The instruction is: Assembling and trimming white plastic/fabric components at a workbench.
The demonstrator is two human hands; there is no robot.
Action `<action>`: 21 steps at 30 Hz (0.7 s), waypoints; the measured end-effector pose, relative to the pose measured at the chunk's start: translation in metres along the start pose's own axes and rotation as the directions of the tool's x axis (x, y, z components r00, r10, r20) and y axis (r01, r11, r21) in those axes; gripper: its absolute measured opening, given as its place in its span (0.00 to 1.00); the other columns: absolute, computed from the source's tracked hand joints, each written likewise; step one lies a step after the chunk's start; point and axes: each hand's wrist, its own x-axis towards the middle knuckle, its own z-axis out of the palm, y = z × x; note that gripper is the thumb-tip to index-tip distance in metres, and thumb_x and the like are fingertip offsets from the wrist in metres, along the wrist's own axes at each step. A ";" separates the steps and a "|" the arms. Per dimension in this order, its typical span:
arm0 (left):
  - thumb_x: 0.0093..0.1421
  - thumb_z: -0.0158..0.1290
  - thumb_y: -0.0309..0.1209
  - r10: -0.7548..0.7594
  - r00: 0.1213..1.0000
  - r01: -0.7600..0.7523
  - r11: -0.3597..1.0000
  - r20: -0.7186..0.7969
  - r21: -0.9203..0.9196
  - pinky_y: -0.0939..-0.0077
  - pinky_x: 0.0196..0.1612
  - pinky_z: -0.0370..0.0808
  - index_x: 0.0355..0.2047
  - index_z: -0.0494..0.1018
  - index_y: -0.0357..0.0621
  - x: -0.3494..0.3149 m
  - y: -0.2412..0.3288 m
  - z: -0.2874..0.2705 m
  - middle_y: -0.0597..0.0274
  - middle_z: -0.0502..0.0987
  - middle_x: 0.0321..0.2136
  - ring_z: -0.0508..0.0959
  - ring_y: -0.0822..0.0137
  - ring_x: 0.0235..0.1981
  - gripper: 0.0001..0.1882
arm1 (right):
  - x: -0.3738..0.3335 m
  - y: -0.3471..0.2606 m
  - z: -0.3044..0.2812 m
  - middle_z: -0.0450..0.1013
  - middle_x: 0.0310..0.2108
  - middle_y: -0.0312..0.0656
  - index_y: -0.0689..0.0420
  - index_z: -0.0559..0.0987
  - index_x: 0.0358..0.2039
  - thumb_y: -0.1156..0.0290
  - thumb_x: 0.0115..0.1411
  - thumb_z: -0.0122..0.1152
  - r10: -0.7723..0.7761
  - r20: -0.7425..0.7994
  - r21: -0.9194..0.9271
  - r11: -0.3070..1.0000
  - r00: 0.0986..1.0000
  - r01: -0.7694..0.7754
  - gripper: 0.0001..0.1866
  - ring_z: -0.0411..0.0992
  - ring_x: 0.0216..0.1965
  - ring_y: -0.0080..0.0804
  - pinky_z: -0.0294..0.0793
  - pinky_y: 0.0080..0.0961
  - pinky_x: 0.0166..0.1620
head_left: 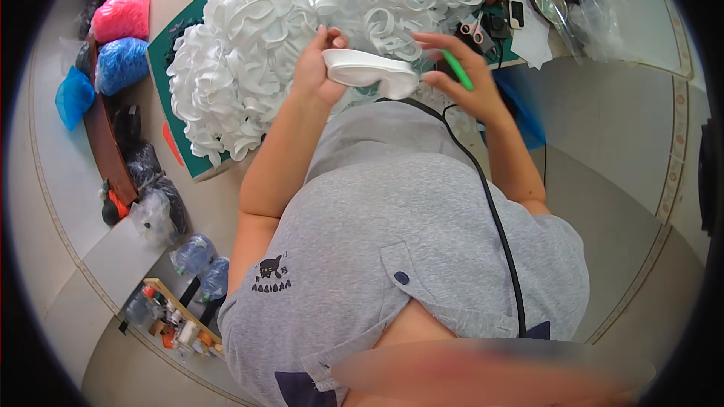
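Note:
My left hand is closed on one end of a white curved piece shaped like a goggle frame, held up in front of my chest. My right hand is at its other end, thumb and fingers apart, with a slim bright green tool lodged in it. The tool's working end cannot be made out. Right fingertips come close to the white piece, and whether they touch it is unclear. Beyond both hands rises a big heap of similar white loop-shaped pieces.
The heap covers most of a green table top. At its right lie scissors, small black devices and clear plastic bags. Pink and blue bags stand at the left. A black cable runs down my front.

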 end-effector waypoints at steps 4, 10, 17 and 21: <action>0.68 0.36 0.46 -0.039 0.995 0.024 0.986 -0.089 -0.163 0.68 0.43 0.71 0.35 0.69 0.43 -0.035 -0.017 0.019 0.59 0.73 0.32 0.73 0.64 0.35 0.19 | 0.034 -0.011 0.049 0.75 0.35 0.35 0.60 0.78 0.41 0.72 0.56 0.63 0.092 0.022 0.082 0.992 0.995 -0.094 0.13 0.69 0.34 0.17 0.70 0.15 0.40; 0.67 0.40 0.47 0.182 0.977 -0.201 0.963 0.114 0.181 0.63 0.55 0.67 0.55 0.64 0.39 -0.081 -0.020 0.038 0.59 0.71 0.49 0.71 0.62 0.50 0.25 | 0.064 -0.023 0.043 0.76 0.33 0.35 0.60 0.78 0.41 0.71 0.56 0.63 0.130 0.122 0.058 0.989 0.984 -0.138 0.12 0.71 0.34 0.17 0.71 0.15 0.39; 0.62 0.51 0.27 0.409 0.877 -0.465 0.855 0.253 0.228 0.63 0.55 0.68 0.50 0.69 0.40 -0.090 -0.026 0.029 0.60 0.74 0.46 0.73 0.66 0.49 0.16 | 0.060 -0.039 0.039 0.74 0.34 0.43 0.64 0.76 0.46 0.73 0.60 0.57 -0.401 -0.025 0.309 0.868 0.916 0.389 0.14 0.70 0.37 0.27 0.69 0.20 0.40; 0.60 0.52 0.22 0.474 0.810 -0.570 0.774 0.345 0.276 0.68 0.54 0.68 0.48 0.71 0.39 -0.090 -0.027 0.023 0.61 0.75 0.46 0.73 0.68 0.48 0.15 | 0.048 -0.042 0.051 0.73 0.33 0.43 0.63 0.78 0.34 0.75 0.57 0.61 -0.335 0.067 0.346 0.891 0.940 0.293 0.06 0.70 0.34 0.26 0.68 0.20 0.37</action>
